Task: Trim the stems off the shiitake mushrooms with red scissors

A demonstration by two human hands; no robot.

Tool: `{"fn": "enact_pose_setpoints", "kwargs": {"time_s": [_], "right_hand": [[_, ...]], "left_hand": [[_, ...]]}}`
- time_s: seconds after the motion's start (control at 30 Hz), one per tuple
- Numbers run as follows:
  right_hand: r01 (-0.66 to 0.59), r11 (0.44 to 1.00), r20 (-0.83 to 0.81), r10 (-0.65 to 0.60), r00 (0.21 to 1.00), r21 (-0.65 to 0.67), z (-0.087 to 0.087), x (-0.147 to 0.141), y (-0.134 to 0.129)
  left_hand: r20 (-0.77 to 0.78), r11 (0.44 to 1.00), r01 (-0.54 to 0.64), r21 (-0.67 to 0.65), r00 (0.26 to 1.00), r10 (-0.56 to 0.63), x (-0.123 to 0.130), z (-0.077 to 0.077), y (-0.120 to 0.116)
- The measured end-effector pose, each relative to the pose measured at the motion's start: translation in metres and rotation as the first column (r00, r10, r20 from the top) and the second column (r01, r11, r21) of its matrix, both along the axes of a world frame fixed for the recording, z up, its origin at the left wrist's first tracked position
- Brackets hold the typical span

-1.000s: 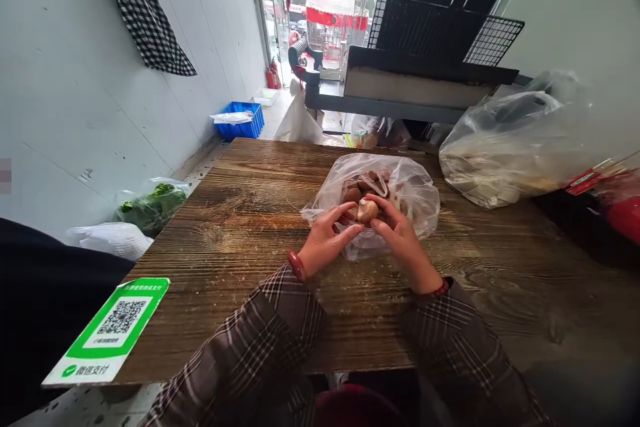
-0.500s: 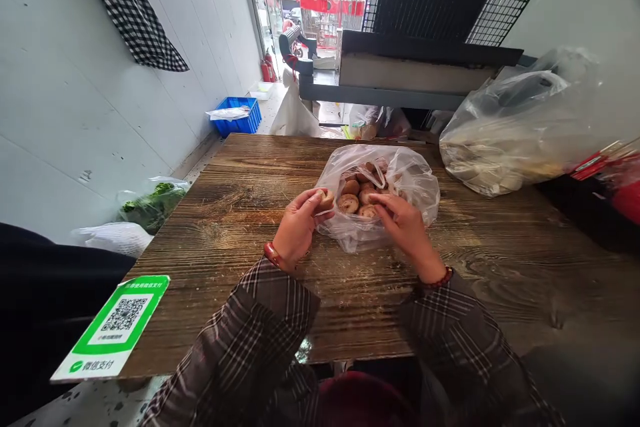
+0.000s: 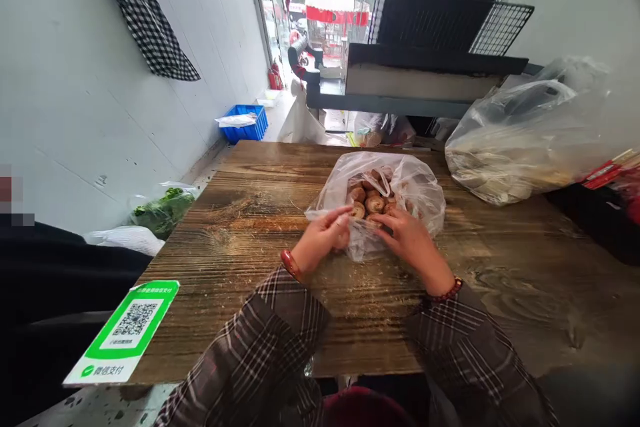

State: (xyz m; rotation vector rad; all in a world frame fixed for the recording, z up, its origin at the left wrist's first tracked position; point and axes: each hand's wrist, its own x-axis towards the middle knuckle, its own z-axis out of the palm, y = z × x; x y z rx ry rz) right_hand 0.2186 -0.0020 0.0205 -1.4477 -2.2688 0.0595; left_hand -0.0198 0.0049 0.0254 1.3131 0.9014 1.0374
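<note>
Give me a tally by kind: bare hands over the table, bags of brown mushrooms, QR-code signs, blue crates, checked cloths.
Hands: 2, left hand and right hand
Mushroom bag: 1
QR-code sign: 1
Blue crate: 1
Checked cloth: 1
Total: 6

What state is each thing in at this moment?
Mushroom bag, open
Mushrooms, piled loose inside the bag
Left hand, fingertips together, grip unclear
Right hand, fingers bent at the mushrooms, grip unclear
QR card, code facing up
Blue crate, open-topped
Checked cloth, hanging
Large clear bag, filled
</note>
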Motion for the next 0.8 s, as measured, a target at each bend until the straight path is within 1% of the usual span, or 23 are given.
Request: {"fn": "enact_pose_setpoints", "kwargs": {"time_s": [0.07, 0.17, 0.27, 0.33, 0.4, 0.53, 0.6, 0.7, 0.8], "right_hand": [[-0.019, 1.000, -0.042, 0.019, 0.999, 0.016, -0.004, -0.001, 0.001], [-0.039, 0.998, -0.103, 0.044, 0.994, 0.049, -0.010, -0.004, 0.002], [-0.036, 0.995, -0.139, 0.048, 0.989, 0.092, -0.019, -0.006, 0.003], [-0.033, 0.993, -0.160, 0.051, 0.986, 0.113, -0.025, -0.007, 0.004], [-0.033, 0.991, -0.188, 0.058, 0.980, 0.131, -0.029, -0.007, 0.006], [-0.019, 0.987, -0.226, 0.055, 0.972, 0.161, -0.029, -0.007, 0.008], [-0.017, 0.986, -0.213, 0.052, 0.976, 0.163, -0.027, -0.007, 0.009], [-0.023, 0.983, -0.208, 0.062, 0.976, 0.185, -0.026, -0.005, 0.010], [-0.010, 0.961, -0.284, 0.092, 0.954, 0.278, -0.024, -0.008, 0.009]], "left_hand": [[-0.194, 0.996, 0.037, 0.087, 0.981, -0.019, 0.001, -0.006, 0.000], [-0.430, 0.987, 0.064, 0.147, 0.903, 0.006, 0.002, -0.010, -0.002], [-0.542, 0.979, 0.102, 0.176, 0.840, 0.010, 0.003, -0.011, -0.005], [-0.578, 0.978, 0.101, 0.182, 0.816, 0.024, 0.004, -0.012, -0.006], [-0.576, 0.981, 0.077, 0.179, 0.816, 0.041, 0.005, -0.015, -0.007], [-0.501, 0.983, 0.007, 0.183, 0.861, 0.087, 0.006, -0.019, -0.013], [-0.433, 0.984, -0.037, 0.175, 0.895, 0.111, 0.004, -0.021, -0.017], [-0.307, 0.985, -0.120, 0.127, 0.939, 0.154, -0.001, -0.025, -0.025], [-0.147, 0.981, -0.189, 0.045, 0.970, 0.193, -0.008, -0.026, -0.035]]}}
